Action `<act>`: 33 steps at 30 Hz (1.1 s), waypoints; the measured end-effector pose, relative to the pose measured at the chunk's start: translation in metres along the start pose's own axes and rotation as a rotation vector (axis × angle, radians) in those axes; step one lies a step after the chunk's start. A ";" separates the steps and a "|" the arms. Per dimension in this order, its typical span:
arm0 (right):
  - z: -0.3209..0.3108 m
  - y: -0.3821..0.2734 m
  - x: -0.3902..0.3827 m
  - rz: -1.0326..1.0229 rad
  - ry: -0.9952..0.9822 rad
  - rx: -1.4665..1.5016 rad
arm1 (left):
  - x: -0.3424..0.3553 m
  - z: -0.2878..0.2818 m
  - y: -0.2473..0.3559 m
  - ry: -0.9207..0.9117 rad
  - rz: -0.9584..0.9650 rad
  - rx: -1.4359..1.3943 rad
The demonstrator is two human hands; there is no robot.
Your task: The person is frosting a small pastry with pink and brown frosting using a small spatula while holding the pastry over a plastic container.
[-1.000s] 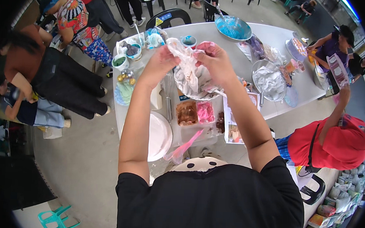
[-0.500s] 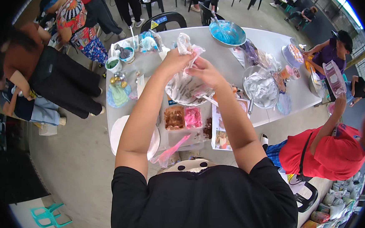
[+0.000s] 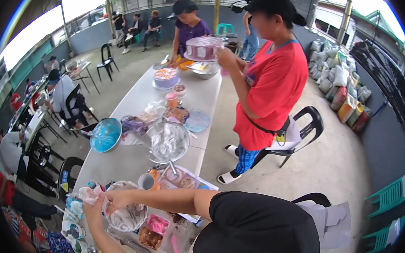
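Observation:
Both my hands hold a crumpled whitish plastic bag [image 3: 89,194], which looks like a piping bag, at the lower left of the view. My left hand [image 3: 94,209] is closed around its lower part. The fingers of my right hand [image 3: 118,200] pinch at its side, partly hidden against the left. Just beside and below them is a bowl [image 3: 136,224] smeared with white cream. Next to that bowl lie a pink-filled compartment [image 3: 158,224] and a brown-filled compartment [image 3: 150,238] of a tray. A pink plastic bag [image 3: 176,249] lies close by.
On the long table are an orange-handled mug [image 3: 147,182], a metal bowl of white cream [image 3: 166,143] with a utensil, and a blue-cream bowl [image 3: 105,135]. A person in red [image 3: 274,84] holds a purple cake [image 3: 203,48]. A person in purple [image 3: 189,35] works beside another cake [image 3: 165,78].
My view has swung to the right and up, bringing the person in red and the far end of the table into view. Both hands still hold the bag near the cream bowl.

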State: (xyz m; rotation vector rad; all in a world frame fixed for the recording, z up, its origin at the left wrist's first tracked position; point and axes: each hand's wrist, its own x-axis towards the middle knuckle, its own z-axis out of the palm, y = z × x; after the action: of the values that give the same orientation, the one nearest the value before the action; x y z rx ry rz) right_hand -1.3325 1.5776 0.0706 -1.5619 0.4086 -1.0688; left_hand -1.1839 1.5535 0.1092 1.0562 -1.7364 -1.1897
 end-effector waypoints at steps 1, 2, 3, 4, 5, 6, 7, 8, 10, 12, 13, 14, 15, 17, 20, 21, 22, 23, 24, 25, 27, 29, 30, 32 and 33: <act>0.002 -0.003 -0.008 0.007 0.026 -0.010 | -0.006 0.004 0.001 0.025 -0.034 0.007; 0.002 -0.005 -0.015 -0.017 0.051 0.019 | -0.008 0.010 -0.001 0.006 -0.035 -0.002; 0.004 -0.010 -0.015 -0.045 0.073 0.057 | -0.009 0.010 0.005 -0.025 -0.057 0.008; 0.007 -0.013 -0.016 -0.015 0.102 0.051 | -0.010 0.010 0.007 -0.046 -0.083 0.020; 0.009 -0.014 -0.016 -0.009 0.100 0.062 | -0.012 0.009 0.004 -0.043 -0.095 0.021; 0.013 -0.013 -0.011 -0.067 0.117 0.064 | -0.012 0.005 0.004 -0.038 -0.098 0.062; 0.016 -0.005 -0.007 -0.125 0.141 0.067 | -0.012 0.003 0.003 -0.040 -0.103 0.105; 0.015 0.003 0.003 -0.150 0.170 0.020 | -0.008 -0.001 0.003 -0.052 -0.071 0.191; 0.006 0.039 0.000 -0.157 0.194 0.013 | 0.010 -0.007 -0.028 -0.032 0.111 0.285; -0.030 0.061 -0.013 -0.171 0.285 -0.301 | 0.025 0.032 -0.017 -0.128 0.113 0.320; -0.031 0.062 -0.008 -0.182 0.337 -0.526 | 0.024 0.040 0.005 -0.137 -0.031 0.263; -0.022 0.065 0.001 -0.090 0.351 -0.401 | 0.023 0.032 -0.007 0.008 -0.047 0.372; -0.008 0.064 0.010 -0.105 0.405 -0.458 | 0.024 0.017 -0.022 0.042 -0.104 0.255; 0.021 0.057 0.018 0.122 0.278 -0.392 | 0.009 -0.005 -0.038 0.194 -0.085 0.259; 0.004 0.120 0.013 0.179 0.279 -0.888 | 0.005 0.029 -0.048 0.319 0.073 0.237; -0.050 0.170 0.003 -0.171 0.192 -1.075 | 0.019 0.063 -0.039 0.332 0.177 0.209; -0.025 0.165 -0.005 0.031 0.145 -1.003 | 0.003 0.066 -0.059 0.453 0.188 0.229; -0.001 0.157 -0.010 0.130 0.084 -0.936 | -0.003 0.071 -0.073 0.582 0.184 0.259; 0.001 0.144 -0.016 0.182 0.060 -0.919 | 0.003 0.085 -0.077 0.687 0.188 0.286; -0.010 0.132 -0.023 0.197 0.082 -0.925 | 0.018 0.102 -0.074 0.757 0.195 0.302; -0.014 0.124 -0.031 0.190 0.071 -0.956 | 0.032 0.114 -0.083 0.918 0.177 0.191; -0.013 0.127 -0.029 0.161 0.001 -0.964 | 0.047 0.113 -0.116 0.972 0.485 -0.339; -0.016 0.132 -0.025 0.165 -0.028 -0.966 | 0.049 0.109 -0.125 0.961 0.643 -0.587; -0.027 0.137 -0.021 0.179 -0.065 -0.969 | 0.051 0.111 -0.125 0.914 0.353 -0.517; -0.033 0.135 -0.023 0.185 -0.042 -0.978 | 0.048 0.111 -0.117 0.873 0.281 -0.514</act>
State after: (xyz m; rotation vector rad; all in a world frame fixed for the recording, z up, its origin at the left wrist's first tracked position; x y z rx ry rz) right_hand -1.3327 1.5348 -0.0631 -2.3201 1.1375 -0.6989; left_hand -1.2776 1.5188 -0.0258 0.7943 -0.8009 -0.7491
